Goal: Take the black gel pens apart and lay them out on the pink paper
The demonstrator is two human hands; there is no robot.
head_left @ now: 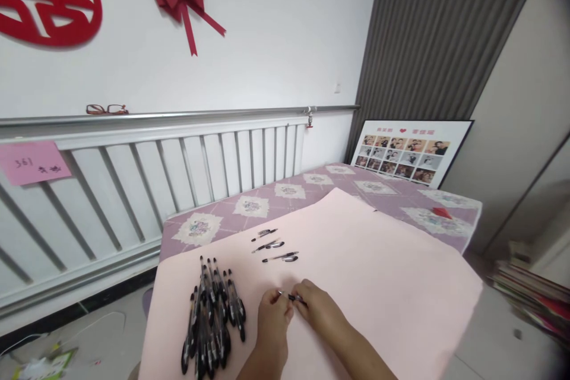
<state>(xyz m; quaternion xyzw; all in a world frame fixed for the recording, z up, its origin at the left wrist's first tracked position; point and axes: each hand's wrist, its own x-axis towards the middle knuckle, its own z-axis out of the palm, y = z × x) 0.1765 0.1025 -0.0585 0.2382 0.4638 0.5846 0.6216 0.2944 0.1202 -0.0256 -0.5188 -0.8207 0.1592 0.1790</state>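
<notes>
Pen (291,297): held low over the pink sheet (378,285), between both hands, near the sheet's front middle. Long axis close to level, running left to right across the view, slightly down toward the right. Pale tip end toward the left, dark end toward the right; cap state too small to tell.

Left hand (272,316): fingers pinched narrow on the pen's left end. Right hand (321,309): fingers closed on the pen's dark right end. Hands almost touching at the fingertips.

Surroundings:
- Pile of black pens (212,320), just left of the left hand, long axes mostly running away from the viewer, fanned at the far end.
- Three separate pens with caps (274,244), laid in a row beyond the hands, each near level and roughly parallel to the held pen, apart from one another.
- Patterned purple cloth (285,190) under the sheet, showing at its far edge.
- White slatted rail (178,154) behind, with spectacles (107,110) on top and a pink note (33,161) at left.
- Photo board (407,151) leaning at far right.

Between the hands and the row of three: bare sheet only.
</notes>
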